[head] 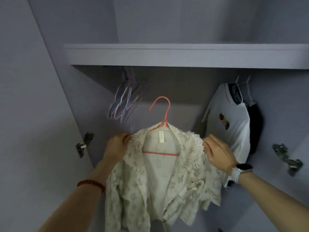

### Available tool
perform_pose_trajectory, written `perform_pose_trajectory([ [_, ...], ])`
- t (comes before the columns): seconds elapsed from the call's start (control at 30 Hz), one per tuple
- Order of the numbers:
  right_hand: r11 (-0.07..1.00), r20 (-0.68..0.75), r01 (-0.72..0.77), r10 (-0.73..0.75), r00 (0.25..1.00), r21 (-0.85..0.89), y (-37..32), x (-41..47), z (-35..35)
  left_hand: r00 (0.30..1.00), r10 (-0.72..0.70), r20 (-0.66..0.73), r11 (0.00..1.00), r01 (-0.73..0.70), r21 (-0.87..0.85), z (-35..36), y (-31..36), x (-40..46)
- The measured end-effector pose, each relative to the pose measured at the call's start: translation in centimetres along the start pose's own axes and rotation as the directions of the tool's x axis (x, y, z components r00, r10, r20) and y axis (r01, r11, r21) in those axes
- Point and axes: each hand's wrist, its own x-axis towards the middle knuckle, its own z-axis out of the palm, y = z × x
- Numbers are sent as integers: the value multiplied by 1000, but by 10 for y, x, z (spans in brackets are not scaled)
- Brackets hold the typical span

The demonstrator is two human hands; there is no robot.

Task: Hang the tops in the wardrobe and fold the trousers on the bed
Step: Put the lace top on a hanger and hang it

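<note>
A cream lace top [160, 174] hangs on a coral-pink wire hanger [163, 124], held up in front of the open wardrobe [184, 56]. The left hand [117, 144] grips the top's left shoulder, its fingers curled into the lace at the collar edge; the right hand [217, 151] pinches the right shoulder, fingers closed on the scalloped trim. The hanger's hook stands upright above the neckline, at 12 o'clock from the garment, free in the air below the shelf and not caught on anything. Its lower bar shows through the open front of the top, and a pale label [161, 136] hangs inside the neck. The garment droops in loose folds down toward the bottom edge of the view.

At 11 o'clock from the top, a bunch of bare wire hangers [124, 99] in pale blue, pink and white dangles under the shelf, blurred. At 2 o'clock, well apart from the lace top, a white T-shirt [230, 118] with a small printed motif hangs on a white hanger, and a dark garment [255, 128] hangs just behind it, touching it.

A red bead bracelet [91, 184] circles the left wrist; a watch [242, 169] with a white strap sits on the right wrist. Metal door hinges show on the wardrobe's sides, one at 9 o'clock [83, 144] and one at 3 o'clock [287, 158]. The rail itself is hidden behind the shelf front.
</note>
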Motion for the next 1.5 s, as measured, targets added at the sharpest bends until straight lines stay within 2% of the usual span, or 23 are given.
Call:
perform_pose_trajectory([
  [0.13,983,-45,-155,151,988,-103,7,-11,-8,993,119,-6,993,-119,5,11,32,34],
  [0.27,909,-61,-401,397,916,-113,11,-11,-16,932,304,-195,949,-279,146,7,80,46],
  [0.4,827,-77,-526,522,850,-199,20,7,-28,782,535,-318,845,-490,216,-2,136,56],
  [0.5,769,-126,-607,594,794,-201,31,27,-33,683,630,-370,777,-563,283,-2,175,65],
  [0.57,730,-136,-660,646,751,-179,39,38,-32,644,667,-374,745,-568,350,0,194,71],
  [0.7,737,-217,-656,622,753,-165,63,59,-22,621,703,-347,704,-533,470,11,217,93],
  [0.77,724,-270,-681,637,722,-113,75,74,-17,608,707,-361,696,-510,505,13,222,108],
  [0.93,667,-307,-741,691,654,-77,105,112,-4,462,755,-466,654,-478,586,29,219,138],
  [1.03,625,-290,-780,740,607,-39,124,131,1,409,765,-498,645,-478,597,33,220,143],
  [1.1,606,-264,-794,758,596,-53,136,134,4,404,762,-506,647,-468,602,35,220,145],
  [1.23,618,-183,-781,761,622,-86,145,119,12,422,757,-499,653,-452,607,33,220,144],
  [1.37,678,-210,-731,705,677,-80,135,104,2,454,745,-489,666,-469,580,32,218,134],
  [1.43,720,-255,-692,660,707,-54,120,92,-4,489,726,-483,687,-494,533,37,213,118],
  [1.5,771,-302,-635,596,744,-43,99,77,-11,556,684,-471,729,-520,445,43,203,97],
])
